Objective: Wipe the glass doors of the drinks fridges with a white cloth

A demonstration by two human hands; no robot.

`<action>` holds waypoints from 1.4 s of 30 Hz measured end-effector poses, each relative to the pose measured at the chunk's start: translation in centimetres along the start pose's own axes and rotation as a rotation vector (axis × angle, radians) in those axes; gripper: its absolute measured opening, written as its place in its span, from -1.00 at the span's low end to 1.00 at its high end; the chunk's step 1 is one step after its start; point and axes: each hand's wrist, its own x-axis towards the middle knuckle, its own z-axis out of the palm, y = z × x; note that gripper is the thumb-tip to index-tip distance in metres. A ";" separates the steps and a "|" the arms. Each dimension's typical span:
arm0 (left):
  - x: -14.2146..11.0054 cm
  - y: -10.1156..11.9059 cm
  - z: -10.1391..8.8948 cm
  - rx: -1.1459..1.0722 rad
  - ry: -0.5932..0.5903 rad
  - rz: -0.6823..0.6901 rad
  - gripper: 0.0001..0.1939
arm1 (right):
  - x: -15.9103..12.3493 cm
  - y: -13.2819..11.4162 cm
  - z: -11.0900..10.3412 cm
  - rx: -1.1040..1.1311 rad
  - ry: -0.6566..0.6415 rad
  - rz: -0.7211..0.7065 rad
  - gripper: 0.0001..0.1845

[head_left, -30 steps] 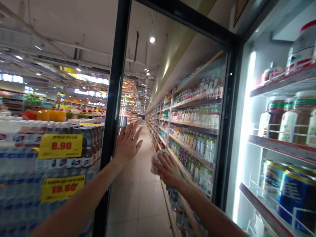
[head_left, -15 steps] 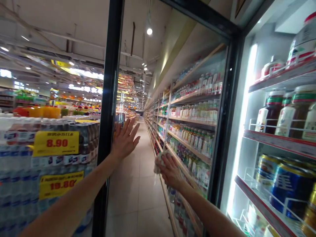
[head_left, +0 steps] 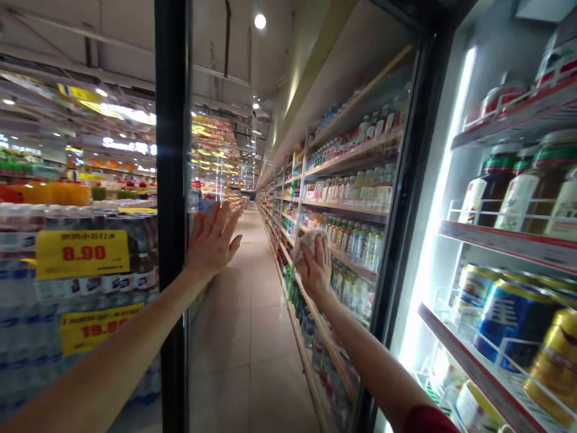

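An open glass door (head_left: 252, 270) with a black frame (head_left: 172, 180) stands in front of me. My left hand (head_left: 213, 237) lies flat near the frame's left side, fingers spread, with nothing in it. A crumpled pale cloth (head_left: 309, 245) is under my right hand (head_left: 317, 270), whose fingers press it against the glass. Bottles on the shelves appear in the glass behind both hands.
To the right is a lit cooler with wire-fronted shelves (head_left: 509, 240), holding bottles and blue and gold cans (head_left: 505, 322). Stacked packs of bottled drinks (head_left: 27, 325) with yellow price signs (head_left: 82, 254) stand at the left. A tiled floor (head_left: 247, 337) shows through the door.
My right hand has moved up and slightly right with the cloth over the glass. My left hand stays at the door's left side. The view has shifted a little, moving the door frame leftward.
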 end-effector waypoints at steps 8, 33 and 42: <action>-3.3 2.8 1.0 0.046 -0.026 0.070 -0.43 | -3.1 5.8 -1.4 -0.034 -0.040 -0.046 -0.49; -3.5 2.3 1.9 -0.031 -0.055 0.032 -0.44 | 0.2 4.0 -0.7 0.001 -0.009 -0.116 -0.53; -1.6 5.1 1.5 -0.197 0.013 0.135 -0.41 | 5.1 -3.1 0.9 0.125 -0.179 -0.088 -0.50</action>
